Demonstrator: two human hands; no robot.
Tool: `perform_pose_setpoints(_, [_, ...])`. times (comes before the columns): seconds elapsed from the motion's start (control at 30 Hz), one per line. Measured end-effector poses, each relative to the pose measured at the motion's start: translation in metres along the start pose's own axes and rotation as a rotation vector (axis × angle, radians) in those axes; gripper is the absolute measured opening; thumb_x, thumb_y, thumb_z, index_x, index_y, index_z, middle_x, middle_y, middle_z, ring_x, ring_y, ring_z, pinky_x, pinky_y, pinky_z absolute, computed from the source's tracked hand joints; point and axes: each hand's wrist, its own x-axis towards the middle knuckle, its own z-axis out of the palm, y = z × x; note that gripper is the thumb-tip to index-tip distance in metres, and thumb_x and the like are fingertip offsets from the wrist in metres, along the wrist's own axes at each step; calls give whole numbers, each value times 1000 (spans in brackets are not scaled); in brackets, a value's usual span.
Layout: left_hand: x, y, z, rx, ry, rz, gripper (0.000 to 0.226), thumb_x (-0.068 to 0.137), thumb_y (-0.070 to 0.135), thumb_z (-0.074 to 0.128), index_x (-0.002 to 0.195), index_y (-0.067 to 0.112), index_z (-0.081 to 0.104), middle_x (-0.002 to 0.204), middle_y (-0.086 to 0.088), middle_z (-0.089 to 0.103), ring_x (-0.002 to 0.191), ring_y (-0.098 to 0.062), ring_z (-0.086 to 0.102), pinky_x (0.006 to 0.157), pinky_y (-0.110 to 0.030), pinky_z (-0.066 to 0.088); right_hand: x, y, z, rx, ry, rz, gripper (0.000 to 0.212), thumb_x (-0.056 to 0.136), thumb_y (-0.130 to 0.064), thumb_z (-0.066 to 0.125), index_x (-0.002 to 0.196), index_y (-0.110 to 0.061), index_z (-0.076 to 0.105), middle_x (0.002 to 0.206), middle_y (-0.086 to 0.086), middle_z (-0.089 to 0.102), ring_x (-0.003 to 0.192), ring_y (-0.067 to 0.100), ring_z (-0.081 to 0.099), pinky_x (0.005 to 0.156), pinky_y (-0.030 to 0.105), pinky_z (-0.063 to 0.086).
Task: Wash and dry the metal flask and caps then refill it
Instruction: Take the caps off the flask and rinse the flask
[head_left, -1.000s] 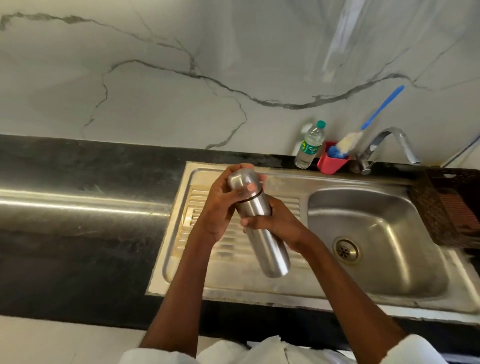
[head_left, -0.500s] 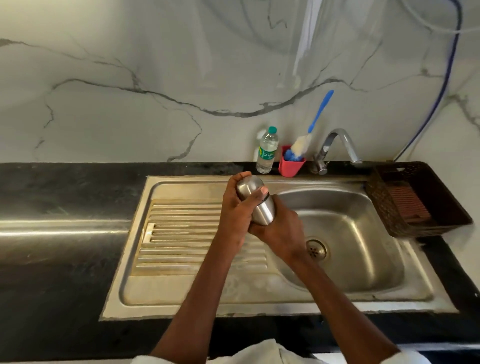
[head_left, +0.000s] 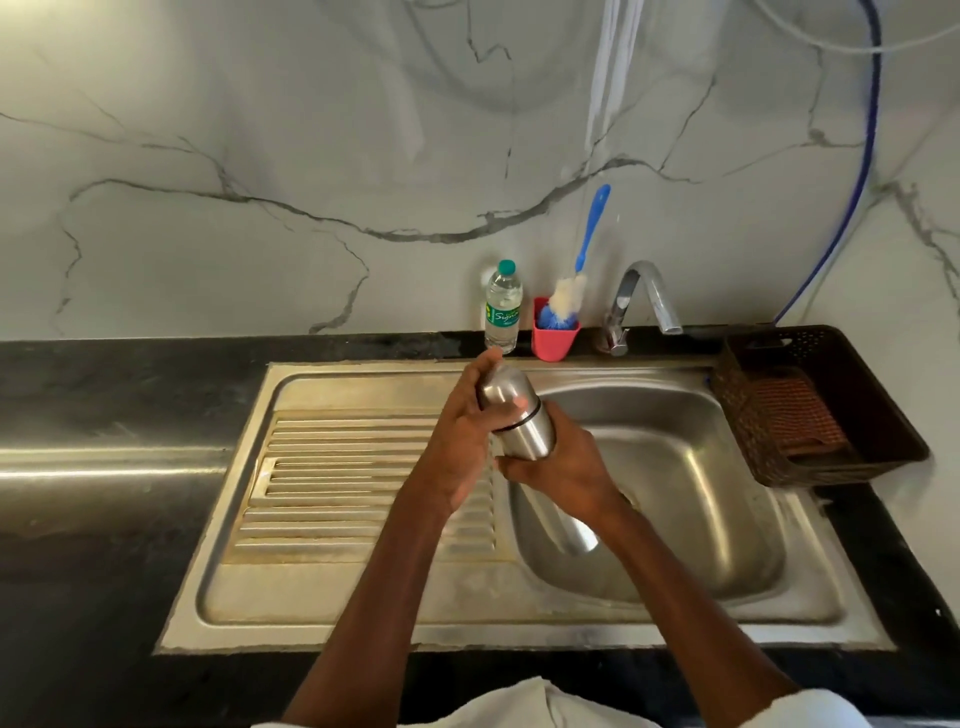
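Observation:
A steel flask (head_left: 527, 434) is held tilted above the sink, its rounded metal cap (head_left: 501, 392) pointing away from me. My left hand (head_left: 462, 439) grips the cap, fingers wrapped round it. My right hand (head_left: 563, 470) grips the flask body below the dark seam. The flask's bottom end shows past my right wrist over the basin. The cap sits on the flask.
The steel sink (head_left: 675, 519) has a ribbed drainboard (head_left: 337, 483) on its left. At the back stand a small water bottle (head_left: 503, 309), a red cup (head_left: 555, 338) with a blue-handled bottle brush (head_left: 587, 244), and the tap (head_left: 641, 301). A dark basket (head_left: 810, 410) sits right.
The view has swung so the sink sits centred. Both hands keep hold of the flask, which has moved right, over the edge of the basin.

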Motion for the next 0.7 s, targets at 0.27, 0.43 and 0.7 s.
perform_pose_setpoints(0.27, [17, 6, 10, 202, 96, 36, 81, 67, 41, 92, 140, 30, 57, 134, -5, 62, 113, -13, 68, 88, -24, 56, 20, 7, -11, -19, -85, -59, 73, 59, -44, 93, 122, -37, 58, 108, -15, 70, 96, 5, 68, 84, 41, 60])
perform_pose_setpoints(0.43, [15, 10, -12, 295, -34, 105, 67, 80, 11, 85, 141, 26, 63, 131, -2, 67, 118, -19, 64, 100, -37, 58, 23, 4, -11, -3, -67, -51, 71, 59, -40, 94, 121, -35, 59, 106, -15, 70, 93, 3, 66, 82, 36, 60])
perform_pose_setpoints(0.7, [-16, -2, -22, 17, 360, 55, 62, 71, 26, 90, 127, 8, 69, 101, -2, 73, 81, -5, 68, 64, -15, 51, 13, -4, 18, -199, -121, -69, 68, 58, -54, 88, 115, -39, 53, 103, -15, 66, 89, 7, 64, 74, 34, 57])
